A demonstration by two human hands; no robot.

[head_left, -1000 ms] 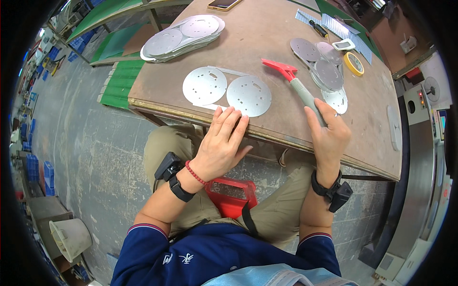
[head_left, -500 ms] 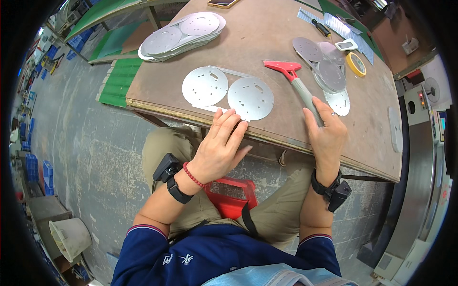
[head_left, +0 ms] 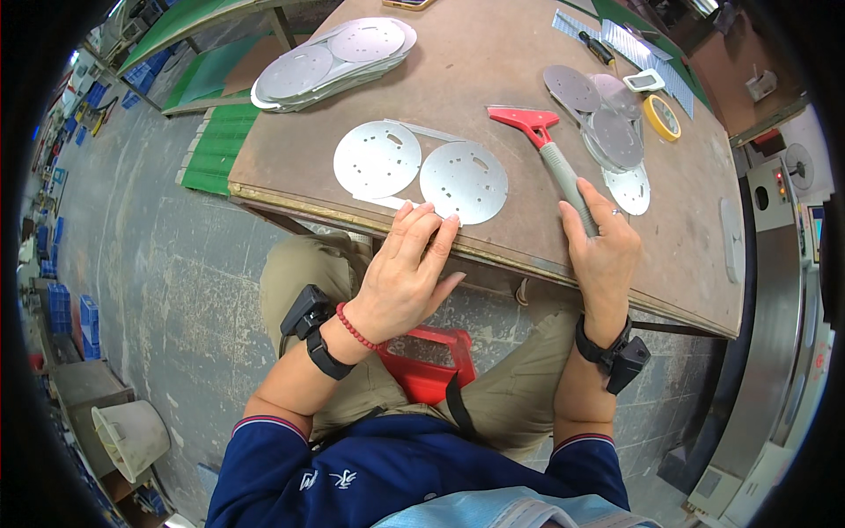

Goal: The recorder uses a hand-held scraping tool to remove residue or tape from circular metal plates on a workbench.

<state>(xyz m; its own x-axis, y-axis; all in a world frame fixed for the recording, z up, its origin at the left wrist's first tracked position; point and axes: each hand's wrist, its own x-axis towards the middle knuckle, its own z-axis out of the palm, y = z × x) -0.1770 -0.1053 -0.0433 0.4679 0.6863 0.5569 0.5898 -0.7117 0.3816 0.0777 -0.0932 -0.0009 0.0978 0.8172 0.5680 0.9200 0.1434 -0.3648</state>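
A flat silver metal sheet (head_left: pixel 377 160) lies near the table's front edge. Two round discs with small holes are joined in it by thin side strips. My left hand (head_left: pixel 398 283) rests its outstretched fingertips on the sheet's near edge, by the right disc; the fingers grip nothing. My right hand (head_left: pixel 604 255) is closed around the grey handle of a scraper (head_left: pixel 556 163). Its red head and thin blade point away and to the left, to the right of the sheet, and appear to lie at the tabletop.
A stack of similar sheets (head_left: pixel 297 75) sits at the far left of the table (head_left: pixel 475 66). At the right are overlapping sheets (head_left: pixel 613 139), a yellow tape roll (head_left: pixel 661 118), a white-framed object (head_left: pixel 644 81) and a dark-handled tool (head_left: pixel 596 47). A red stool (head_left: pixel 429 370) shows between my legs.
The view has shifted very slightly. Both hands, the metal sheet and the scraper keep practically the same places; nothing was taken hold of or let go.
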